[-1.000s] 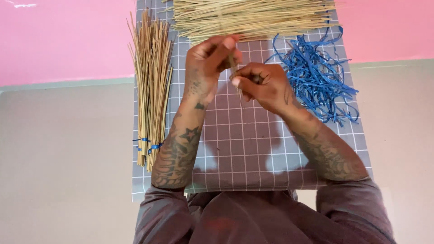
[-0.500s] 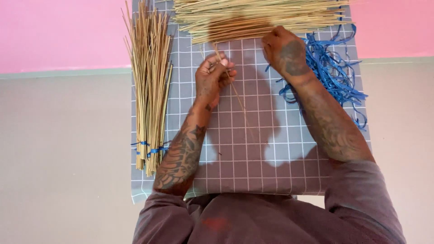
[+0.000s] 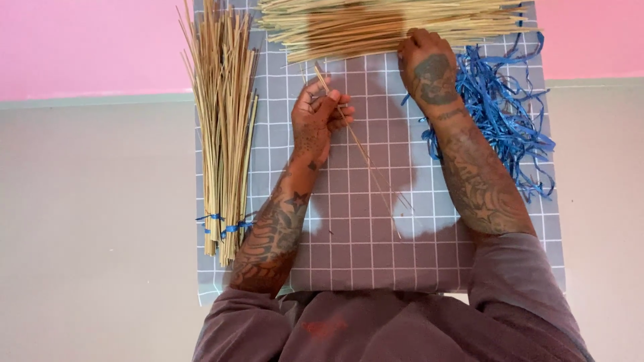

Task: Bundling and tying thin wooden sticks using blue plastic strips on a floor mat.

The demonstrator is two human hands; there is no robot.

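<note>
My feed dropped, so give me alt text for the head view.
The left hand pinches a few thin sticks over a grey grid mat; the right hand rests on the loose stick pile, beside blue strips.

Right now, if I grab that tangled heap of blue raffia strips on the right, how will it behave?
The tangled heap of blue raffia strips looks floppy: thin ribbons curl and loop loosely over the grey gridded mat. It is probably very light, being flat narrow strands. Because they are intertwined, pulling one would likely drag several along. The right hand lies beside it, on the loose pile of pale straw sticks.
</note>
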